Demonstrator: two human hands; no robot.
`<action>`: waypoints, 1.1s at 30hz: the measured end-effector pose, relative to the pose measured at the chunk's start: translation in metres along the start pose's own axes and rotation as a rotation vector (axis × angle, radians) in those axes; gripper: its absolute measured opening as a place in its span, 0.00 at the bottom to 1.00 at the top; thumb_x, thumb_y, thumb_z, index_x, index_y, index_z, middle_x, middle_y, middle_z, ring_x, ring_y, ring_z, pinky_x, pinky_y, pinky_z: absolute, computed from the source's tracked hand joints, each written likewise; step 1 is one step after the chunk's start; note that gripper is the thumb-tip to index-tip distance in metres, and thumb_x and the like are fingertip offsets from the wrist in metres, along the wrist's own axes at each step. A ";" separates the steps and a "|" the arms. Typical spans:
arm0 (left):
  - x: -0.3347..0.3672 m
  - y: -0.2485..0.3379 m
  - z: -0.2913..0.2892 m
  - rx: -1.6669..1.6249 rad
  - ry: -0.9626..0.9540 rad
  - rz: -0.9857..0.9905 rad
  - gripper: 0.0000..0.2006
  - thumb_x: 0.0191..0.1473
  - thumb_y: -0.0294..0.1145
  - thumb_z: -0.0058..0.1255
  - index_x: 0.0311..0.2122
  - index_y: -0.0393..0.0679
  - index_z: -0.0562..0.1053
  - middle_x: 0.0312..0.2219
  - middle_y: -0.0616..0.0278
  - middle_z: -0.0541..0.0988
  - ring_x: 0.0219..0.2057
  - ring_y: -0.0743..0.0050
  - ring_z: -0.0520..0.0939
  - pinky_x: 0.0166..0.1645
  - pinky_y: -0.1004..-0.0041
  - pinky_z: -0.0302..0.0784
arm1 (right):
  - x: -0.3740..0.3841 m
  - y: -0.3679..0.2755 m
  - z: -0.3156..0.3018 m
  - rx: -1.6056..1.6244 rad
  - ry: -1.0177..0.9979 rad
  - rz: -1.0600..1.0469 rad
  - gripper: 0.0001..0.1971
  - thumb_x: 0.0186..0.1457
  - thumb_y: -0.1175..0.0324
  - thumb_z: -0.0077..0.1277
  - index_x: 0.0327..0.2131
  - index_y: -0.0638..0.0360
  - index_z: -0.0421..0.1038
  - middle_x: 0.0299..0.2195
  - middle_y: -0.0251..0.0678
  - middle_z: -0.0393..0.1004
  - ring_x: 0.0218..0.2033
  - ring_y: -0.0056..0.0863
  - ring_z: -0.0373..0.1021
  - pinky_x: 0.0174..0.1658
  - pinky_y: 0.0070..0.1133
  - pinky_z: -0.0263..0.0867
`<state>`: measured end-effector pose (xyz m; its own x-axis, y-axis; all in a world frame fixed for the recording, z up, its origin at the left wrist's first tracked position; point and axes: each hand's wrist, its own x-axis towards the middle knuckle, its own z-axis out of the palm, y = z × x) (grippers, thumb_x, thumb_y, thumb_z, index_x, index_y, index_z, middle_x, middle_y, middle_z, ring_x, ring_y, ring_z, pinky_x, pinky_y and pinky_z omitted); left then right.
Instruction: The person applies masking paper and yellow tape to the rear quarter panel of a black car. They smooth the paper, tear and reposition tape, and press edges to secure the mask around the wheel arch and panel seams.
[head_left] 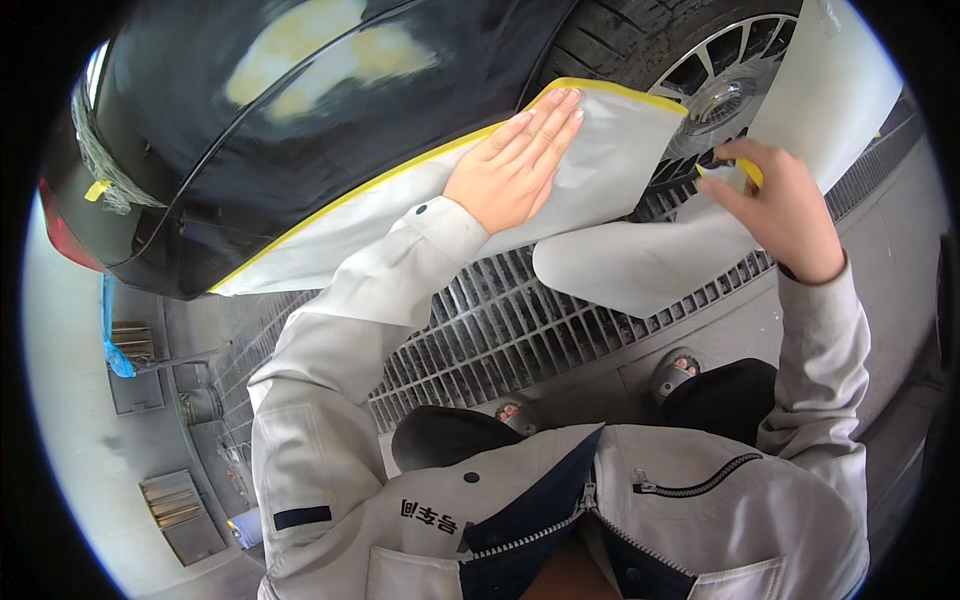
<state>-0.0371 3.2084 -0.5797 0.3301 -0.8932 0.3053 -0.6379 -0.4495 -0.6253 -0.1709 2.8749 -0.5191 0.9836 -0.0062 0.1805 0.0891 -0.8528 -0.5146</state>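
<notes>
My left hand (515, 165) lies flat, fingers stretched, on white masking paper (610, 140) along the lower edge of a dark car body panel (440, 120). Yellow masking tape (350, 190) runs along the paper's upper border, and my fingertips press by it near the wheel arch. In front of the wheel, my right hand (785, 210) curls its thumb and fingers around a roll of yellow masking tape (752, 173), mostly hidden by the hand. Below that hand, a loose sheet of white paper (640, 260) hangs over the floor grating.
A car wheel with a spoked rim (725, 95) stands beyond the paper. More white covering (840, 90) spreads at the upper right. Sanded pale patches (330, 60) mark the bodywork. Metal floor grating (500, 320) lies beneath, and a red tail light (68, 230) is at the left.
</notes>
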 end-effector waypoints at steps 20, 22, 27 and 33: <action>-0.058 0.079 -0.070 -2.079 -0.043 -0.020 0.33 0.69 0.36 0.62 0.74 0.36 0.67 0.68 0.49 0.76 0.73 0.47 0.72 0.77 0.53 0.65 | -0.065 -0.067 0.037 0.921 -0.598 -0.461 0.15 0.64 0.83 0.58 0.51 0.58 0.83 0.31 0.39 0.84 0.28 0.37 0.81 0.35 0.30 0.75; -0.071 0.087 -0.074 -2.031 -0.057 -0.101 0.34 0.64 0.32 0.65 0.73 0.40 0.70 0.67 0.49 0.76 0.73 0.46 0.72 0.77 0.50 0.65 | -0.064 -0.068 0.036 0.946 -0.659 -0.476 0.16 0.63 0.85 0.56 0.50 0.59 0.84 0.30 0.38 0.84 0.28 0.36 0.82 0.34 0.28 0.74; -0.073 0.105 -0.062 -1.650 0.028 -0.144 0.36 0.45 0.16 0.61 0.64 0.48 0.79 0.68 0.56 0.75 0.76 0.40 0.67 0.77 0.45 0.66 | -0.067 -0.064 0.038 1.014 -0.818 -0.492 0.14 0.61 0.86 0.57 0.47 0.63 0.86 0.33 0.40 0.88 0.27 0.35 0.83 0.31 0.27 0.75; -0.059 0.136 -0.022 -1.751 -0.152 0.063 0.25 0.47 0.21 0.71 0.54 0.48 0.83 0.66 0.55 0.75 0.72 0.46 0.72 0.75 0.50 0.69 | -0.072 -0.062 0.045 1.018 -0.807 -0.453 0.12 0.59 0.84 0.58 0.44 0.63 0.87 0.31 0.40 0.88 0.22 0.32 0.80 0.27 0.25 0.72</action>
<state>-0.1588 3.2000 -0.6674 0.2688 -0.9451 0.1858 -0.5478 0.0087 0.8366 -0.2405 2.9518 -0.5376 0.6243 0.7679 0.1436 0.1546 0.0587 -0.9862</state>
